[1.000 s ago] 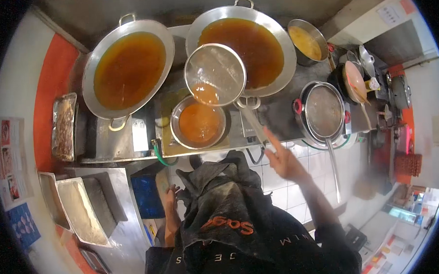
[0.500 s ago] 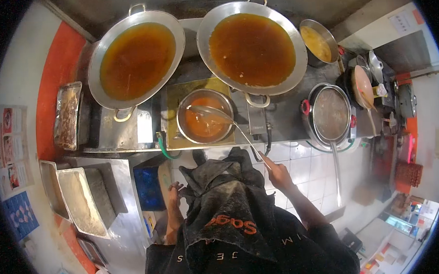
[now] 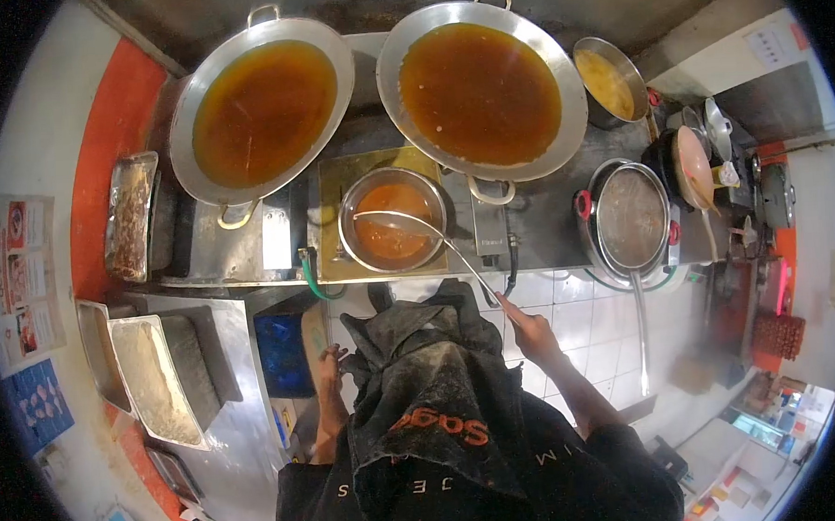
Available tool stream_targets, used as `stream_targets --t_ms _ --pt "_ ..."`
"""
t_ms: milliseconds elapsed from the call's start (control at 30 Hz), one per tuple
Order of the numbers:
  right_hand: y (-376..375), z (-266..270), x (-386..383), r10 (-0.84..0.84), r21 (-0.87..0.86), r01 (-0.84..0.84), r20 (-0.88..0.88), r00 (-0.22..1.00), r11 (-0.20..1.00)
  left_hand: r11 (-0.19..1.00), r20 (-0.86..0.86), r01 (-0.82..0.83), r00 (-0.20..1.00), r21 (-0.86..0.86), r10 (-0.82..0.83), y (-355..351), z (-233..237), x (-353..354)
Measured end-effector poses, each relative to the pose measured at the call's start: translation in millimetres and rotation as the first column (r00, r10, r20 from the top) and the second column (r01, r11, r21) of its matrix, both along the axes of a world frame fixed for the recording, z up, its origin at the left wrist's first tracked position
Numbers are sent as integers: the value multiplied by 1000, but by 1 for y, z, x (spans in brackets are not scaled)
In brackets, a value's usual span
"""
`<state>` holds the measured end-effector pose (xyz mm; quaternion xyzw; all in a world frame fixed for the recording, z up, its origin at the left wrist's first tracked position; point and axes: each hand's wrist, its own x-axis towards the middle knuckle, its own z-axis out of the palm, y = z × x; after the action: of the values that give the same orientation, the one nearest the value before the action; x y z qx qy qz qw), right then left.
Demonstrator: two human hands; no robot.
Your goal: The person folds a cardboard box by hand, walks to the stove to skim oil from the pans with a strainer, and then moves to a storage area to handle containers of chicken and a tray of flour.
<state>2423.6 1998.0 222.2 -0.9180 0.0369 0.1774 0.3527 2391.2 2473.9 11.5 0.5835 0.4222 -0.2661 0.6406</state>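
My right hand (image 3: 530,332) grips the handle of a long metal ladle (image 3: 464,262). The ladle's bowl lies in the orange-red sauce (image 3: 390,238) of a round steel pot (image 3: 350,248), which stands at the counter's front. My left hand (image 3: 331,362) hangs low beside the dark apron (image 3: 427,372), its fingers partly curled and apart, and nothing shows in it. Behind the pot sit two wide pans of brown liquid, a left pan (image 3: 186,163) and a right pan (image 3: 573,95).
At the right are a strainer (image 3: 630,219) over a pot, a pot of yellow liquid (image 3: 603,80) and a pink pan (image 3: 691,163). A foil-lined tray (image 3: 129,217) stands left. Lower left, a deep metal tray (image 3: 157,379) holds pale powder.
The ladle's bowl has shifted and turned within the sauce, with its rim now showing as a curved line. Both hands remain in nearly the same places.
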Motion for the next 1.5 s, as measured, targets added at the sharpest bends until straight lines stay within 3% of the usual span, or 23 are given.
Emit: stream_targets --t_ms 100,167,300,367,400,433,467,500,533,600,667,833,867,1000,1067,1133,1167,1200,1233,1300,1367,1433,1500 --pt "5 7 1 26 -11 -26 49 998 1000 999 21 29 999 24 -29 -1 2 5" --pt "7 13 2 -15 98 -1 162 987 995 998 31 50 998 48 -52 -4 3 8" --pt "-2 -2 -5 27 46 -31 86 996 998 1000 113 6 994 -21 -4 -4 -1 3" --pt "2 -10 -9 82 29 -99 354 932 995 1000 159 12 987 -19 -9 -4 3 2" --pt "1 -13 -10 82 27 -98 355 931 995 1000 104 -16 994 -16 17 -5 5 4" --pt "2 -14 -8 -23 310 -17 125 992 951 999 49 -43 998 -13 43 -9 6 5" --pt "7 -4 0 -63 545 126 -133 989 829 999 49 -42 998 -15 43 -11 5 3" --pt "4 13 6 3 611 252 -385 923 750 998 18 -54 998 -15 54 -11 5 1" --pt "4 25 10 1 613 253 -382 924 749 998 -13 -65 998 -13 65 -11 6 2" --pt "0 37 15 112 610 479 -683 722 632 1000 -7 -9 1000 26 9 -14 21 5" --pt "0 41 11 136 654 454 -646 751 605 997 -6 42 999 62 -42 -14 18 2" --pt "0 85 27 273 667 651 -744 610 362 1000 1 4 1000 30 -4 -18 24 2" --pt "-1 89 32 272 667 651 -743 611 362 1000 2 5 1000 29 -5 -21 28 2" --pt "-2 135 83 -148 666 598 -604 783 447 998 14 -5 1000 57 4 -26 35 7" --pt "-14 132 113 -322 681 414 -267 908 604 999 14 15 1000 52 -16 -24 34 10" --pt "-52 104 132 -240 763 5 197 951 646 990 13 105 994 89 -107 -23 30 14" --pt "-71 94 150 -297 460 166 229 927 872 990 16 108 994 87 -110 -20 24 13" --pt "-87 89 168 -334 87 323 282 899 943 994 33 95 995 55 -96 -15 15 10" --pt "-100 90 184 -334 86 323 288 898 942 996 52 81 995 22 -82 -13 7 8" --pt "-118 91 203 -374 -259 439 265 889 860 999 2 41 999 22 -41 -10 0 0" --pt "-132 83 210 -341 -319 422 281 897 849 1000 -46 -1 999 26 2 -8 -1 -1" --pt "-134 70 217 -305 -377 400 288 908 835 993 -3 110 994 36 -110 -4 4 -3" --pt "-127 51 220 -287 -598 356 212 934 718 997 -51 55 997 53 -53 -8 -1 -7"
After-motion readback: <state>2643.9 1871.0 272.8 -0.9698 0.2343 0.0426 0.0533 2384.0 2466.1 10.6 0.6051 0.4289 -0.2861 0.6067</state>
